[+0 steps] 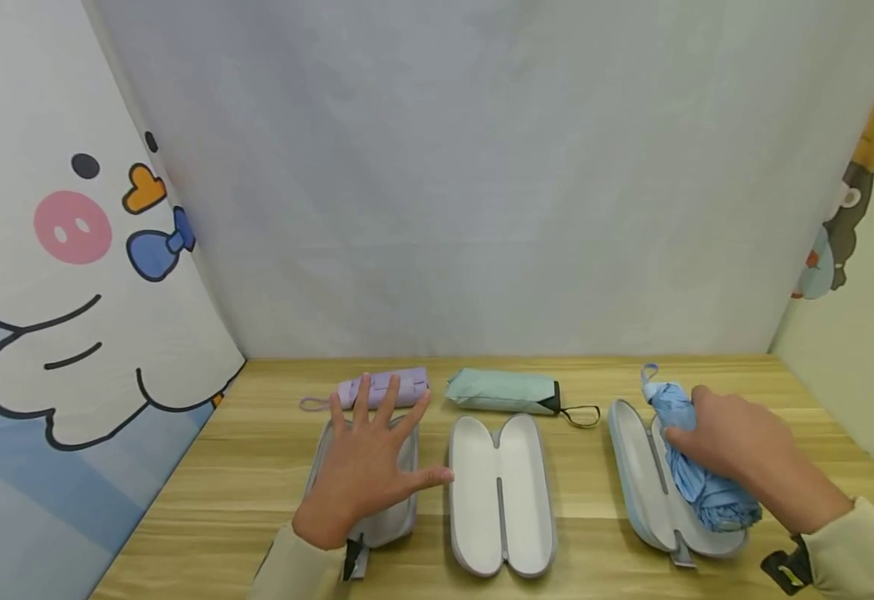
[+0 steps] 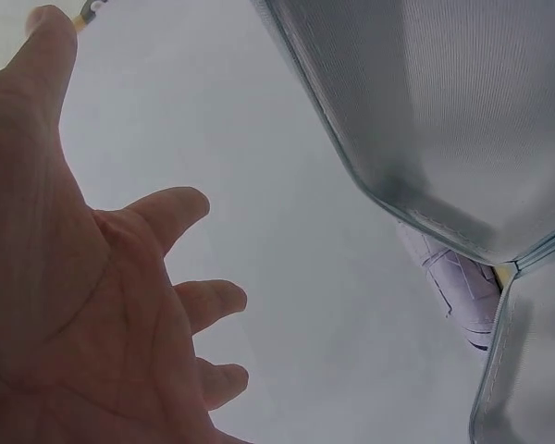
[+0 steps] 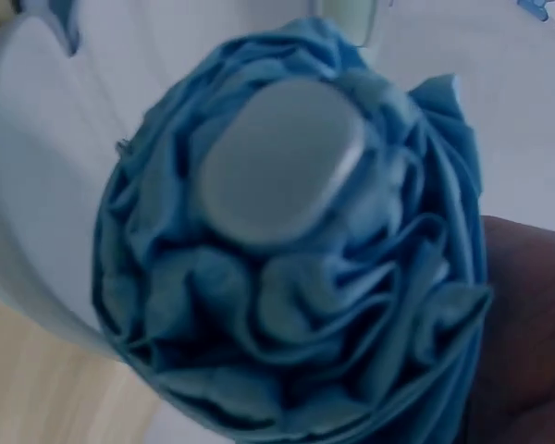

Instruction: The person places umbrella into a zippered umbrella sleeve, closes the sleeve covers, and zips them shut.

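Observation:
My right hand (image 1: 744, 437) grips a folded blue umbrella (image 1: 699, 487) around its middle. The umbrella slants over an opened case with a pale lining (image 1: 635, 475), its wrist loop pointing to the back. In the right wrist view the umbrella's gathered fabric surrounds its pale oval end cap (image 3: 282, 162). Fingers spread wide and holding nothing, my left hand (image 1: 365, 467) hovers over the left opened case (image 1: 401, 523), hiding much of it. The left wrist view shows the palm beside that case's grey lining (image 2: 462, 111).
Between the hands lies another opened case (image 1: 477, 500), white inside. Behind the cases are a folded purple umbrella (image 1: 407, 387) and a folded mint green umbrella (image 1: 500, 390) with a black strap. A pale curtain (image 1: 481, 208) hangs along the wooden table's (image 1: 204, 500) back edge.

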Action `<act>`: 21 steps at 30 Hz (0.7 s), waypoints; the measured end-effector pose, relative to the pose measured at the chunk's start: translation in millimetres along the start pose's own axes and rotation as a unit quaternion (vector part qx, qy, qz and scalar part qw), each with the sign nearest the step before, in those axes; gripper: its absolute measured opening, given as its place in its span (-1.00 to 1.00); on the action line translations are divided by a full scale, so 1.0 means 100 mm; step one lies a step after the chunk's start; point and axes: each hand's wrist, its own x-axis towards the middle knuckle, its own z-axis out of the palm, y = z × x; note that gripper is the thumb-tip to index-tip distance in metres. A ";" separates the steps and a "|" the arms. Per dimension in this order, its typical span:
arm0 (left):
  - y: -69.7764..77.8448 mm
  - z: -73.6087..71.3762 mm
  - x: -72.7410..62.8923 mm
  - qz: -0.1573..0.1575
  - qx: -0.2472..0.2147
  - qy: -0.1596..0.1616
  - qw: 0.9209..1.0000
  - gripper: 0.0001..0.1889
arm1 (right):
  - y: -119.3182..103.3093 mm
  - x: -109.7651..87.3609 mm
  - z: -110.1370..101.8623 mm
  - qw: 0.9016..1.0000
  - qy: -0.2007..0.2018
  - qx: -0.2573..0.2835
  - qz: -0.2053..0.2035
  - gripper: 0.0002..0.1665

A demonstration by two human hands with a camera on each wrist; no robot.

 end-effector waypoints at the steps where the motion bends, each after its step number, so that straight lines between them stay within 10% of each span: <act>1: 0.00 0.00 0.00 -0.001 0.002 -0.003 1.000 0.05 | 0.01 0.00 0.04 1.000 -0.001 -0.002 0.006 -0.09; 21: 0.00 0.01 0.01 0.000 -0.004 -0.010 1.000 0.03 | 0.07 0.03 0.45 0.998 0.012 -0.052 0.036 0.15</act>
